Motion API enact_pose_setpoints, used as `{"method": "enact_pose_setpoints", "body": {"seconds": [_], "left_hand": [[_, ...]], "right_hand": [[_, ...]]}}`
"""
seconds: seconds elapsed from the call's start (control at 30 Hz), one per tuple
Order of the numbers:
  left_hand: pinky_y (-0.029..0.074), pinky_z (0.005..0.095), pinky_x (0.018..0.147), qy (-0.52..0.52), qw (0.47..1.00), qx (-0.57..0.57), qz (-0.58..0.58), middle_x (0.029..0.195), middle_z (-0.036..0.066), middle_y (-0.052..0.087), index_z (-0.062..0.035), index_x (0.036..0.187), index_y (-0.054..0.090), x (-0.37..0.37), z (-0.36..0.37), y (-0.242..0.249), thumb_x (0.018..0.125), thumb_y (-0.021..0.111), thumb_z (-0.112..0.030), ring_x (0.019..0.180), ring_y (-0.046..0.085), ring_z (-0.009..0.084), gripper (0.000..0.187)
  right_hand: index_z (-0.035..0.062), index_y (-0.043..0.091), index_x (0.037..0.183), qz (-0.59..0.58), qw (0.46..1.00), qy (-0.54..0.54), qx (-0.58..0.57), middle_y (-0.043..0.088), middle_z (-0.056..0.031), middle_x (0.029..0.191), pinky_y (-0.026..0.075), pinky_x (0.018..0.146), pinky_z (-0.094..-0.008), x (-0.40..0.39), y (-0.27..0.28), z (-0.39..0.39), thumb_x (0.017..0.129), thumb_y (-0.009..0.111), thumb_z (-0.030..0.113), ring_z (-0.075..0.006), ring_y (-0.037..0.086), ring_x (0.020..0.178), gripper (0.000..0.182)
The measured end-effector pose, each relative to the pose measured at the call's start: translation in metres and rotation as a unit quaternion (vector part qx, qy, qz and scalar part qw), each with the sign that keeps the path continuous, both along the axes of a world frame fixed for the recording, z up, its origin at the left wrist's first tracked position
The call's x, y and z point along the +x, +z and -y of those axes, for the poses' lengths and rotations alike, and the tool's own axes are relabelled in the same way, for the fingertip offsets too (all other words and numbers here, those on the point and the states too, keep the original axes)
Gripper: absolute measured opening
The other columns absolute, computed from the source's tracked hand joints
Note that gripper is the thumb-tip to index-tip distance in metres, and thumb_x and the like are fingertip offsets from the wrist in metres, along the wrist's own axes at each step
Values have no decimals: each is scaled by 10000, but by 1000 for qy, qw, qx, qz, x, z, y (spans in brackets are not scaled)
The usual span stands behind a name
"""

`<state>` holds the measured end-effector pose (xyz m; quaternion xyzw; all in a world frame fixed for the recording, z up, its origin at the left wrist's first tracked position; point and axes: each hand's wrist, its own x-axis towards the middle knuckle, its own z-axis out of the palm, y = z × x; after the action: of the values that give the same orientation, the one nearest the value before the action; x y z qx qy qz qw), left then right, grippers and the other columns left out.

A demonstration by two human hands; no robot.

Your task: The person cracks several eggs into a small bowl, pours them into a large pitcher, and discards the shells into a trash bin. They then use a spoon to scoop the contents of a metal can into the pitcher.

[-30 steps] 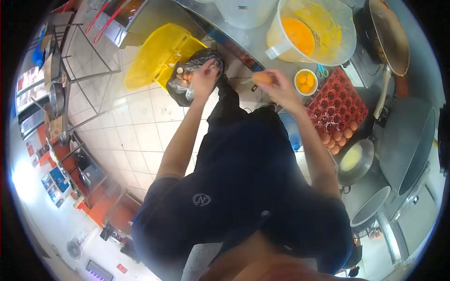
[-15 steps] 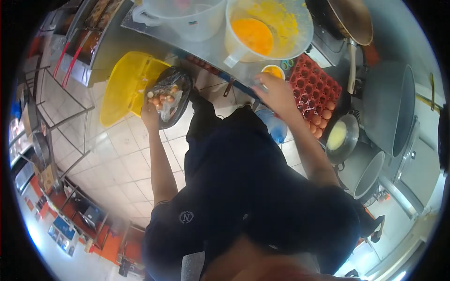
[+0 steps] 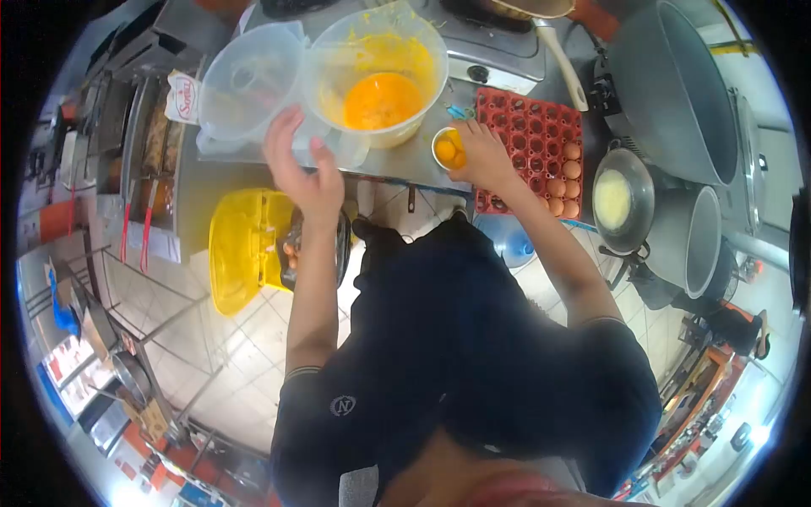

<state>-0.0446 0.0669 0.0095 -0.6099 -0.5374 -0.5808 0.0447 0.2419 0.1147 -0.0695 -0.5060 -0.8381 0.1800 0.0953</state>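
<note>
My left hand (image 3: 306, 169), fingers spread and with nothing in it, is raised by the counter's front edge, in front of an empty-looking clear plastic pitcher (image 3: 245, 80). My right hand (image 3: 486, 159) closes on the right side of a small white cup (image 3: 437, 154) holding several egg yolks (image 3: 449, 149). Left of that cup stands a large translucent pitcher (image 3: 319, 84) with beaten egg (image 3: 382, 100) inside and yellow smears up its wall. Just right of my right hand lies a red egg tray (image 3: 528, 127), with several brown eggs (image 3: 555, 188) in its near right cells.
Below the counter is a yellow bin (image 3: 236, 253) with a black liner (image 3: 342, 245) and eggshells. At right are a frying pan with a pale yellow content (image 3: 612, 198) and large grey pots (image 3: 676, 93). A pan handle (image 3: 562, 68) juts over the counter.
My left hand has left the bin with the eggshells and risen to the counter, its fingers now spread. My right hand has moved down onto the small cup. The view has shifted.
</note>
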Motion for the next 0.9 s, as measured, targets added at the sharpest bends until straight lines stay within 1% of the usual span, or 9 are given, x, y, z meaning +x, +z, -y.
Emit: {"method": "enact_pose_setpoints", "body": {"seconds": [0.1, 0.13, 0.2, 0.3, 0.43, 0.57, 0.63, 0.7, 0.9], "left_hand": [[353, 491, 1111, 0, 999, -40, -24, 1365, 234, 544, 29, 1293, 535, 23, -26, 4, 942, 632, -123, 1300, 488, 407, 395], [290, 491, 1165, -24, 998, -63, -15, 1433, 214, 512, 23, 1389, 479, 24, -27, -5, 979, 609, -134, 1358, 444, 383, 458], [300, 523, 1156, -4, 998, -58, -22, 1416, 244, 499, 43, 1354, 494, 23, -27, -12, 978, 590, -139, 1360, 422, 434, 429], [288, 530, 1169, -28, 997, -61, -43, 1448, 242, 477, 40, 1365, 509, 20, -24, -7, 1008, 549, -142, 1367, 423, 416, 403], [309, 543, 1140, 1, 998, -45, -38, 1431, 232, 489, 22, 1342, 540, 23, -29, -11, 1019, 541, -165, 1349, 439, 408, 374], [319, 543, 1119, -3, 998, -30, -48, 1416, 225, 494, 14, 1344, 541, 19, -30, -14, 1024, 534, -165, 1340, 445, 402, 366], [322, 540, 1108, -6, 998, -23, -52, 1400, 221, 499, 7, 1344, 544, 18, -30, -14, 1025, 529, -161, 1330, 452, 401, 360], [323, 539, 1109, -29, 999, 13, -44, 1383, 217, 512, 3, 1352, 538, 24, -30, -12, 1014, 535, -146, 1321, 459, 400, 369], [311, 551, 1105, -35, 999, -9, -37, 1376, 191, 531, 5, 1380, 478, 16, -30, -20, 1004, 519, -135, 1297, 452, 393, 404]], "right_hand": [[94, 522, 1331, -13, 999, -37, -7, 574, -149, 1213, 465, 988, -488, 8, 58, -5, 622, 856, 240, -371, 566, 1173, 798], [74, 540, 1315, -60, 998, -4, 19, 585, -160, 1190, 467, 983, -483, 13, 71, -8, 614, 851, 248, -374, 566, 1168, 787], [35, 570, 1287, -80, 995, 6, 53, 602, -178, 1158, 466, 978, -475, 25, 111, -14, 597, 841, 270, -378, 567, 1156, 777], [4, 587, 1259, -89, 985, 7, 148, 604, -191, 1134, 462, 945, -478, 15, 153, -28, 568, 831, 305, -381, 571, 1104, 792], [48, 636, 1180, 35, 977, 14, 212, 598, -130, 1099, 451, 846, -435, -23, 196, -54, 526, 868, 359, -327, 570, 1038, 761], [88, 710, 1021, 25, 946, 41, 321, 620, -82, 1106, 429, 891, -428, -83, 168, -85, 524, 876, 401, -286, 567, 1086, 610], [136, 746, 1024, 107, 921, 71, 368, 635, -29, 1110, 383, 938, -430, -110, 157, -90, 748, 742, 316, -245, 561, 1089, 330], [178, 770, 950, 152, 908, 91, 379, 643, 21, 1113, 345, 980, -420, -135, 133, -97, 787, 702, 308, -224, 545, 1131, 220], [271, 784, 908, 192, 882, 104, 417, 643, 82, 1089, 294, 1029, -403, -166, 106, -103, 808, 678, 299, -207, 499, 1217, 148]]}}
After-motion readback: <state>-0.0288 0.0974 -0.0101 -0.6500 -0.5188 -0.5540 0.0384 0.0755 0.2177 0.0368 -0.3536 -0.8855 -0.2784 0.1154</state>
